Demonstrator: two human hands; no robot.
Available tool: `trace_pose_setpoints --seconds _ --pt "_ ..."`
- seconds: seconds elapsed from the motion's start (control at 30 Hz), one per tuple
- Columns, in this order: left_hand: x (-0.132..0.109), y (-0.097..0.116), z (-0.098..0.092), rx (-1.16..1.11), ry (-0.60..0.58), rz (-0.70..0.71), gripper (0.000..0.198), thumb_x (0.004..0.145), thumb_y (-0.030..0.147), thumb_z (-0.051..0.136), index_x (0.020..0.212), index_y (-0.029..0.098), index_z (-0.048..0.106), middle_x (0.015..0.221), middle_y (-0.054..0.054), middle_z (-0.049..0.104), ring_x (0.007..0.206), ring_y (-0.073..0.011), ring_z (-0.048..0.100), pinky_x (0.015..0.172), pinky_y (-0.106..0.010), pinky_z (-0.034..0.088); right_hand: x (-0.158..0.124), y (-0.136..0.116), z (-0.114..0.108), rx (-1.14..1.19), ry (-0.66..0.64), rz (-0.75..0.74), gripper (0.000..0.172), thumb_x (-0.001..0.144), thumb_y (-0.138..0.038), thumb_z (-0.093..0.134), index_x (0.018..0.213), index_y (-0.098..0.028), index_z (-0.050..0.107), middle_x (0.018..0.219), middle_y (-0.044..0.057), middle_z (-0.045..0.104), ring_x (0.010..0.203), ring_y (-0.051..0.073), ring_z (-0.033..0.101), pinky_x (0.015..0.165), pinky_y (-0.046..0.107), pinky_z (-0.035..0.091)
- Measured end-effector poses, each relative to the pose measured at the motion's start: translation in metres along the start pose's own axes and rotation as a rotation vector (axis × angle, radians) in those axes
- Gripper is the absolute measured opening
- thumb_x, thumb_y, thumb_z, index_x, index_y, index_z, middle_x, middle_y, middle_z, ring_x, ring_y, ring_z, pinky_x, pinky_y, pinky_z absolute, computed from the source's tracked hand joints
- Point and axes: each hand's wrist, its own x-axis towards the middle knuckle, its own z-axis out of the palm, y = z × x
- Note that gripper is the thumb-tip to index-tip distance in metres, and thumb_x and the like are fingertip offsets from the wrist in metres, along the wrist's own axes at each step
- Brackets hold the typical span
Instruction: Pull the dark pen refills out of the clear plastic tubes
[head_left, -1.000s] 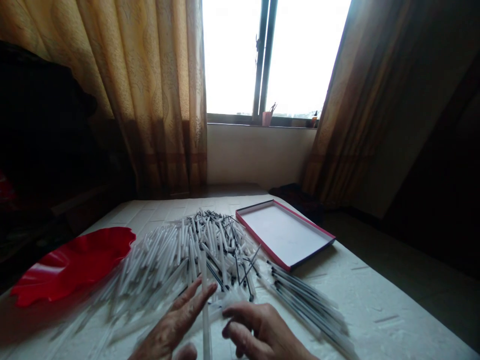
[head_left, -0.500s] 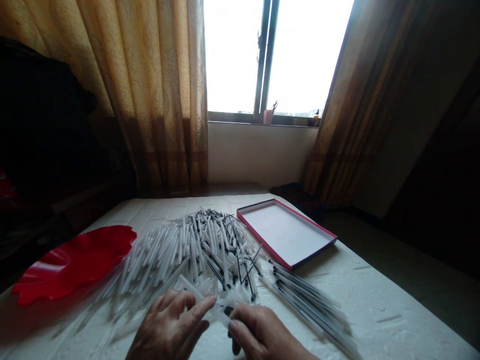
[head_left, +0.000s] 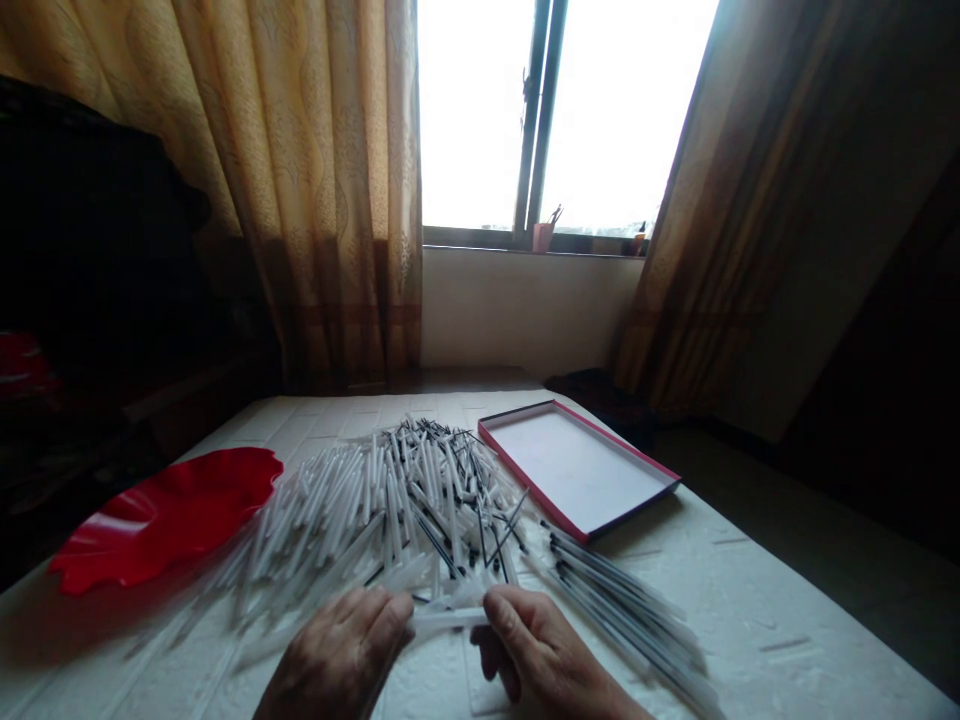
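Observation:
A whitish, translucent pen barrel (head_left: 448, 620) lies level between my two hands near the table's front. My left hand (head_left: 341, 645) has its fingers closed around the barrel's left end. At the other end, the thumb and fingers of my right hand (head_left: 536, 640) pinch it. Just beyond my hands spreads a large heap of similar pale barrels (head_left: 330, 500), mixed with thin black refills (head_left: 431, 530). To the right of my right hand lies a bundle of barrels with dark cores (head_left: 622, 610), side by side.
A red wavy-edged bowl (head_left: 169, 520) sits at the left of the white table (head_left: 780, 610). A shallow, red-edged box lid (head_left: 581, 470) lies behind the bundle. Beyond the table are curtains (head_left: 322, 200) and a window holding a pink cup (head_left: 542, 237) on its sill.
My hands have moved slightly apart, and the pen barrel now stretches level between them. My left index finger, stretched out before, has curled in. The view has shifted slightly.

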Motion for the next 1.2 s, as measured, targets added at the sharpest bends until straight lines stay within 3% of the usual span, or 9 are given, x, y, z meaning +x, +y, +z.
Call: trace_pose_setpoints --seconds 0.3,0.4,0.57,0.67,0.77,0.87,0.97,1.07,1.2 --pt "-0.014 0.004 0.003 -0.109 -0.125 0.001 0.032 0.108 0.028 0.03 0.098 0.023 0.059 0.074 0.001 0.07 0.062 -0.0147 0.069 0.058 -0.023 0.049 -0.007 -0.001 -0.003 -0.092 -0.065 -0.07 0.065 0.081 -0.082 0.047 0.073 -0.018 0.057 0.055 -0.003 0.052 0.041 0.007 0.039 0.041 0.018 0.031" --pt "-0.019 0.006 0.004 -0.298 -0.301 -0.073 0.033 0.107 0.026 0.03 0.086 0.024 0.055 0.067 0.003 0.064 0.056 -0.0139 0.064 0.053 -0.023 0.043 -0.012 -0.007 -0.01 -0.246 -0.066 -0.171 0.05 0.092 -0.062 0.048 0.075 -0.017 0.062 0.058 -0.001 0.058 0.047 0.009 0.048 0.048 0.019 0.039" --pt "-0.005 -0.001 -0.008 -0.714 -0.583 -0.204 0.038 0.104 0.04 0.033 0.075 0.024 0.051 0.063 0.005 0.06 0.053 -0.0124 0.059 0.05 -0.021 0.037 -0.017 -0.025 -0.018 -0.838 -0.046 -0.536 0.036 0.098 -0.045 0.049 0.083 -0.019 0.07 0.071 0.006 0.071 0.061 0.016 0.062 0.057 0.025 0.042" --pt "0.005 -0.011 -0.02 -0.972 -0.882 -0.403 0.05 0.099 0.057 0.033 0.068 0.022 0.05 0.065 0.004 0.053 0.062 -0.0141 0.053 0.058 -0.021 0.038 -0.022 -0.034 -0.024 -1.114 -0.064 -0.738 0.038 0.102 -0.043 0.046 0.082 -0.021 0.069 0.068 0.005 0.072 0.056 0.016 0.061 0.052 0.027 0.039" --pt "0.005 -0.024 -0.021 -1.164 -1.093 -0.653 0.06 0.089 0.075 0.035 0.065 0.021 0.047 0.059 0.006 0.042 0.054 -0.0113 0.038 0.051 -0.02 0.032 -0.029 -0.043 -0.037 -1.2 0.078 -0.87 0.03 0.105 -0.034 0.044 0.095 -0.019 0.068 0.075 0.007 0.075 0.064 0.019 0.064 0.061 0.029 0.044" --pt "0.001 -0.032 -0.012 -1.159 -0.996 -0.715 0.061 0.088 0.076 0.033 0.068 0.021 0.049 0.058 0.008 0.035 0.052 -0.0106 0.031 0.049 -0.02 0.028 -0.029 -0.043 -0.045 -1.125 0.202 -0.811 0.024 0.104 -0.027 0.044 0.1 -0.017 0.065 0.082 0.009 0.074 0.071 0.02 0.066 0.065 0.03 0.047" --pt "0.001 -0.031 -0.005 -1.106 -0.888 -0.693 0.05 0.092 0.065 0.04 0.077 0.02 0.055 0.068 0.005 0.042 0.063 -0.0124 0.043 0.061 -0.021 0.036 -0.021 -0.034 -0.039 -1.132 0.11 -0.62 0.017 0.098 -0.025 0.052 0.091 -0.018 0.066 0.081 0.006 0.071 0.072 0.02 0.064 0.063 0.031 0.045" --pt "0.001 -0.028 -0.004 -0.912 -0.758 -0.579 0.036 0.094 0.049 0.046 0.08 0.019 0.063 0.082 0.0 0.057 0.079 -0.0166 0.057 0.074 -0.025 0.042 -0.012 -0.024 -0.026 -1.205 0.02 -0.473 0.009 0.091 -0.024 0.06 0.088 -0.019 0.067 0.086 0.005 0.072 0.076 0.022 0.065 0.064 0.031 0.045" --pt "-0.01 -0.023 -0.001 -0.601 -0.635 -0.401 0.027 0.094 0.036 0.049 0.08 0.023 0.069 0.083 -0.001 0.065 0.076 -0.0173 0.065 0.068 -0.025 0.044 -0.01 -0.02 -0.02 -1.233 0.014 -0.387 0.01 0.091 -0.025 0.059 0.093 -0.02 0.069 0.094 0.006 0.072 0.083 0.022 0.066 0.069 0.03 0.046"
